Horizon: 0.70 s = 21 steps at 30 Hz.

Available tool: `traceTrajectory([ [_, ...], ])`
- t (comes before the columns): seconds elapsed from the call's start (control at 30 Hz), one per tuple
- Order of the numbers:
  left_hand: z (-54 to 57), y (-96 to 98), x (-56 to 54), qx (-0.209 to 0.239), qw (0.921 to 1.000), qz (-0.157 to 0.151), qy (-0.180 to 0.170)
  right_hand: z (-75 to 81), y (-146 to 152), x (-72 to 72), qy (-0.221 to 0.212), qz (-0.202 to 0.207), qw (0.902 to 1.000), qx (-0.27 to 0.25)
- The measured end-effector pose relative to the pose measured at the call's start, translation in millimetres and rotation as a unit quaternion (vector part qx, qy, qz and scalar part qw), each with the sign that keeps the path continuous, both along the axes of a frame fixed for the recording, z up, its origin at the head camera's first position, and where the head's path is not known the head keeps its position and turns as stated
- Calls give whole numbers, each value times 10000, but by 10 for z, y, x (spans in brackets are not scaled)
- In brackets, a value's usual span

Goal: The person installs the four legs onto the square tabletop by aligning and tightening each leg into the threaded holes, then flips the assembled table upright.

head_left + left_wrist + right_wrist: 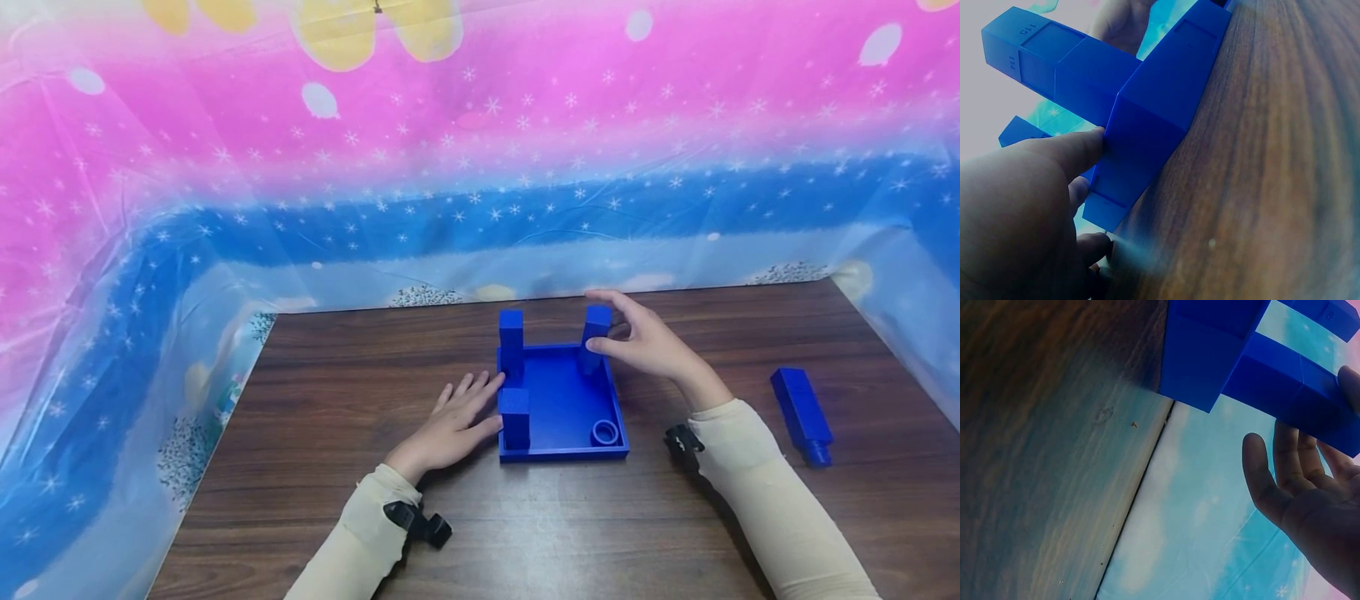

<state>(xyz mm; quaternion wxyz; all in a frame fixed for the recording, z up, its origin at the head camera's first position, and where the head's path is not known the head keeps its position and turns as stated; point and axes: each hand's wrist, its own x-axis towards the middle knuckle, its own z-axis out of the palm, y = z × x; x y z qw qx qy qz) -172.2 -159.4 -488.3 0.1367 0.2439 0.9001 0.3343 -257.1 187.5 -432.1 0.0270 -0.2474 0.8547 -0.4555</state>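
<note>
A shallow square blue tabletop lies upside down, with square blue legs upright at three corners. A round socket shows at its near right corner. My left hand rests against its left side with fingers extended, the thumb by the near left leg. In the left wrist view, a fingertip touches the tabletop's wall. My right hand holds the far right leg near its top, thumb on one side and fingers on the other. The far left leg stands untouched.
A loose blue leg with a narrower round end lies on the wooden table, to the right beyond my right forearm. A patterned pink and blue cloth hangs behind the table's far edge and around its sides.
</note>
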Motion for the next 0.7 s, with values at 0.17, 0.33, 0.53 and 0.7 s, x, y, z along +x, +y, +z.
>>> traceTrajectory([
  [0.17, 8, 4, 3, -4, 10000, 12, -3, 4, -2, 8, 20, -34, 10000, 50],
  [0.33, 7, 1, 7, -21, 10000, 17, 2, 13, 5, 1, -20, 19, 10000, 58],
  [0.53, 11, 1, 6, 5, 10000, 10, -13, 50, 52, 3, -105, 405, 9988, -266],
  [0.7, 8, 2, 6, -22, 10000, 19, 12, 39, 67, -13, -260, 746, 9950, -604],
])
